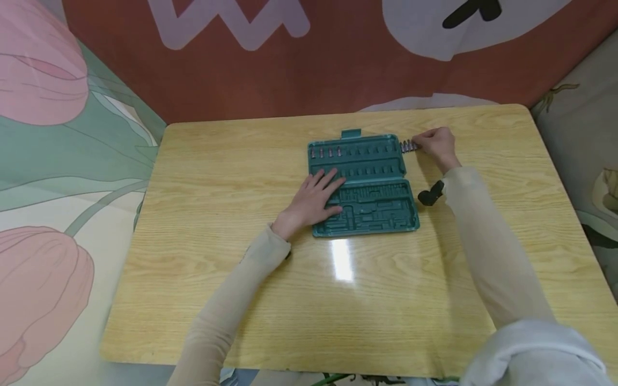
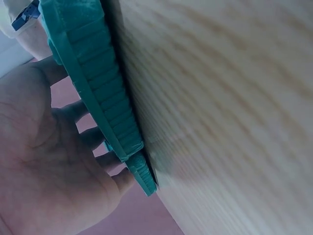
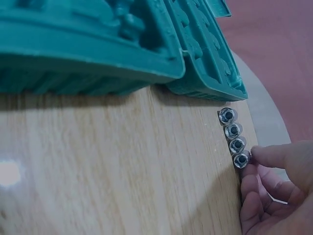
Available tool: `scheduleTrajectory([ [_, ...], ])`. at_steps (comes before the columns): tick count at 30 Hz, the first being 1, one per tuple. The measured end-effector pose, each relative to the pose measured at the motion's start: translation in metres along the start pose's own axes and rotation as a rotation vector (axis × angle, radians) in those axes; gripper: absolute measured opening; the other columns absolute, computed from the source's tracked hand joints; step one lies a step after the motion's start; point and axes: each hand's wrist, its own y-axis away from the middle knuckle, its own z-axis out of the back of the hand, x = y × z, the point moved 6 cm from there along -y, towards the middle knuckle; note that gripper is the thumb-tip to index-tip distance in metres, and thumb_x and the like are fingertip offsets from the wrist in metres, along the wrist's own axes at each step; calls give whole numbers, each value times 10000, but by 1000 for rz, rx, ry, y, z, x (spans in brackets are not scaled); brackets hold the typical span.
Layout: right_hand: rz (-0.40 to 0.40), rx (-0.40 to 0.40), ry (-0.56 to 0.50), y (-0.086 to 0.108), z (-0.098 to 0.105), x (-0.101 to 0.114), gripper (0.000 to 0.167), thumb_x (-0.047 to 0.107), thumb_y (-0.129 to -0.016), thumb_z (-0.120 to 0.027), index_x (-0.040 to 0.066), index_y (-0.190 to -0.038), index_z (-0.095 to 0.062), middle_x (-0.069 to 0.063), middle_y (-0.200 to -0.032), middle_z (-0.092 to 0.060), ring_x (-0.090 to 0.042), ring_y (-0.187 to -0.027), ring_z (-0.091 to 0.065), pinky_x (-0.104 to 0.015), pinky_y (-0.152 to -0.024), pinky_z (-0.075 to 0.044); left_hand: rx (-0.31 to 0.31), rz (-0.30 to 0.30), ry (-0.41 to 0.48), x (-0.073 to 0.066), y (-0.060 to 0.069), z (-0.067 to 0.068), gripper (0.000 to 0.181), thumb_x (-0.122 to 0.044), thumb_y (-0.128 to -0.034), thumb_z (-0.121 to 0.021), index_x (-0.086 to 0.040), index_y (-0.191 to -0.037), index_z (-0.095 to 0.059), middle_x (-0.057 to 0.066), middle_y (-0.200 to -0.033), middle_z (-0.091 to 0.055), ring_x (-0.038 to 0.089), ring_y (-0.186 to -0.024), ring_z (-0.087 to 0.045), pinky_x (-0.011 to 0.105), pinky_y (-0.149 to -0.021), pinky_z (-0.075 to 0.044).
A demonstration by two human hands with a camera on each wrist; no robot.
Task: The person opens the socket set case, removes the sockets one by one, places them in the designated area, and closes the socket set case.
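Observation:
A green plastic tool case [image 1: 364, 208] lies unfolded on the table, with moulded slots in both halves. Several small metal sockets [image 1: 331, 152] stand at the left of its far row. My left hand [image 1: 313, 199] rests on the case's left side with spread, straight fingers; in the left wrist view its palm [image 2: 54, 147] is beside the case edge [image 2: 100, 93]. Just right of the case, several more sockets [image 3: 233, 130] are lined up on the table. My right hand [image 1: 438, 145] pinches the socket [image 3: 242, 160] at the row's right end between thumb and finger.
The wooden table [image 1: 217, 177] ends at a red-brown backdrop [image 1: 270, 80]. A latch tab [image 1: 351, 133] sticks out from the case's far edge. A black wrist camera [image 1: 431, 194] hangs below the right sleeve, near the tabletop.

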Motion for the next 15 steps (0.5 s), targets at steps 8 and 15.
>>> scheduleTrajectory([
  [8, 12, 1, -4, 4, 0, 2, 423, 272, -966, -567, -75, -1198, -634, -64, -1006, -634, -71, -747, -536, -187, -622, -443, 8, 4, -4, 0, 3, 0, 731, -527, -975, -469, -233, -1566, -154, 46, -1619, -25, 298, -1465, -8, 466, -1160, -23],
  [15, -21, 55, -163, 8, 0, 11, 388, 252, -958, -577, -23, -1227, -627, 22, -908, -624, -91, -783, -526, -250, -722, -441, 21, 2, -4, -1, 1, 2, 730, -528, -978, -461, -239, -1566, -141, 48, -1618, -17, 299, -1465, -4, 462, -1161, -18],
])
